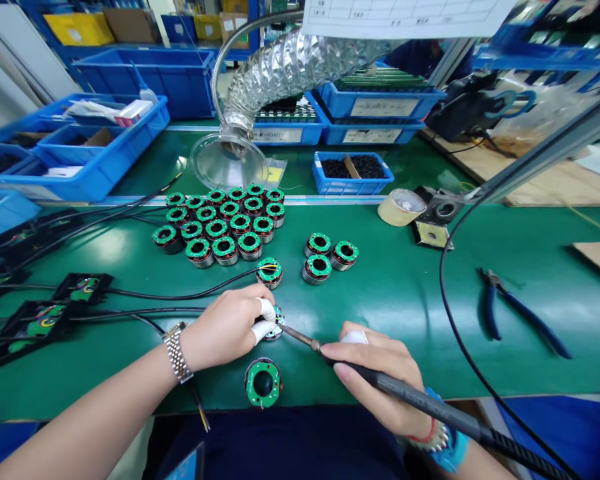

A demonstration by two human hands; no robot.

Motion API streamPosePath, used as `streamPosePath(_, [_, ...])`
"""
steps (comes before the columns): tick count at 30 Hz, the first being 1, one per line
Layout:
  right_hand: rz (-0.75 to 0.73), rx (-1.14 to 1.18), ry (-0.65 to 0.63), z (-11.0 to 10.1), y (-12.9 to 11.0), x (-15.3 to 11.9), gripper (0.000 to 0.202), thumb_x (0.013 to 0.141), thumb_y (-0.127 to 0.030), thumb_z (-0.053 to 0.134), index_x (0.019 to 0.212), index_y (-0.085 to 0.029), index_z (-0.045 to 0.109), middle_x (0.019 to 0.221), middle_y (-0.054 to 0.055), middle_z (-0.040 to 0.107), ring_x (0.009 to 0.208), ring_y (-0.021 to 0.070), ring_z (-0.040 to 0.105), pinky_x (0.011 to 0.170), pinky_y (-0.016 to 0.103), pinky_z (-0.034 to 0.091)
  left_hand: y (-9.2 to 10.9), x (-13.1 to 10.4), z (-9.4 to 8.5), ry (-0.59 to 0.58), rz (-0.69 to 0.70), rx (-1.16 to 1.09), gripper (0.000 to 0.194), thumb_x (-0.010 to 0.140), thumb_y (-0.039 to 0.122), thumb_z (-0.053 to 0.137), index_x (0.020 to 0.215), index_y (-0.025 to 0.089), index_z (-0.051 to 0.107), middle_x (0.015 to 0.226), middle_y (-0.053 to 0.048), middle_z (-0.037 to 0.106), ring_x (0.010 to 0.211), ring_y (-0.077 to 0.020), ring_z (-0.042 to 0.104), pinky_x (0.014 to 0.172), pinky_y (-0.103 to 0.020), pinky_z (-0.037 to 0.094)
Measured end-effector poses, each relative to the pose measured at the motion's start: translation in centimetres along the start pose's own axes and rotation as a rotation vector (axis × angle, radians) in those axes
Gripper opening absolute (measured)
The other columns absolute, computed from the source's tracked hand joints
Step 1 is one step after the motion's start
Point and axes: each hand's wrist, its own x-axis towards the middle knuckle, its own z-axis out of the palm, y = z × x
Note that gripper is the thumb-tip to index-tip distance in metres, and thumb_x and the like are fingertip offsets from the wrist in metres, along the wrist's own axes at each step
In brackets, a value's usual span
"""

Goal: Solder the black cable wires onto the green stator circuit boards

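Wrapped around the black handle of a soldering iron, the right hand has a firm hold, and the iron's metal tip points left at a small green-topped coil. At that coil's left edge is the left hand, its thumb and forefinger, both in white finger covers, drawn close together; whether they pinch the coil or a wire, I cannot tell. The coil sits on the green bench, partly hidden by those fingers, between two others: one farther off with the bare wires of a black cable lying over it, and one near the bench's front edge. Another black cable runs in from the left and passes out of sight behind the left hand. Beyond, many more coils stand packed close in rows, and to their right three stand in a small group. Black cases with green boards inside lie at the left. On the right are blue-handled pliers, and farther back a roll of tape and a small blue bin of black pieces. Behind the rows, a clear funnel hangs from a silver hose.
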Motion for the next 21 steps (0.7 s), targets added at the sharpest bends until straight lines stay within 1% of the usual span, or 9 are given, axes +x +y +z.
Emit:
streamPosePath(5, [-0.010, 0.003, -0.010, 0.06, 0.05, -0.10, 0.025, 0.077, -0.008, 0.053, 0.096, -0.017, 0.067, 0.059, 0.002, 0.060, 0.054, 0.0134, 0.052, 0.054, 0.029, 0.046, 0.14, -0.10, 0.12, 0.006, -0.006, 0.015, 0.012, 0.083, 0.021, 0.054, 0.076, 0.018, 0.063, 0.101, -0.001, 0.061, 0.079, -0.0144, 0.061, 0.073, -0.024, 0.046])
streamPosePath(10, [-0.055, 0.012, -0.027, 0.02, 0.06, 0.00, 0.026, 0.077, -0.008, 0.053, 0.097, -0.017, 0.067, 0.055, 0.001, 0.056, 0.052, 0.0129, 0.049, 0.051, 0.027, 0.045, 0.21, -0.11, 0.12, 0.011, -0.003, 0.026, 0.013, 0.083, 0.020, 0.054, 0.076, 0.018, 0.064, 0.100, -0.002, 0.062, 0.077, -0.0140, 0.060, 0.071, -0.024, 0.046])
streamPosePath(17, [-0.058, -0.002, 0.075, -0.60, -0.39, 0.17, 0.028, 0.075, -0.006, 0.052, 0.096, -0.018, 0.066, 0.058, 0.003, 0.059, 0.055, 0.0150, 0.056, 0.050, 0.028, 0.048, 0.26, -0.07, 0.07, 0.000, -0.014, 0.023, 0.015, 0.084, 0.022, 0.053, 0.076, 0.018, 0.064, 0.101, -0.001, 0.062, 0.078, -0.0142, 0.061, 0.072, -0.024, 0.046])
streamPosePath(19, [-0.040, -0.023, 0.116, -0.45, -0.22, -0.17, 0.027, 0.077, -0.009, 0.054, 0.099, -0.019, 0.066, 0.061, 0.002, 0.061, 0.056, 0.0149, 0.059, 0.051, 0.027, 0.049, 0.34, -0.13, 0.02, 0.000, -0.012, 0.031, 0.015, 0.084, 0.022, 0.052, 0.076, 0.018, 0.064, 0.101, -0.001, 0.062, 0.079, -0.0145, 0.061, 0.073, -0.025, 0.046])
streamPosePath(21, [0.010, -0.040, 0.168, 0.12, 0.08, -0.62, 0.026, 0.080, -0.013, 0.056, 0.103, -0.020, 0.063, 0.065, 0.002, 0.066, 0.057, 0.0147, 0.063, 0.053, 0.026, 0.052, 0.39, -0.18, 0.04, 0.006, -0.003, 0.039, 0.015, 0.084, 0.021, 0.052, 0.075, 0.017, 0.064, 0.101, -0.002, 0.062, 0.079, -0.0147, 0.061, 0.073, -0.025, 0.047])
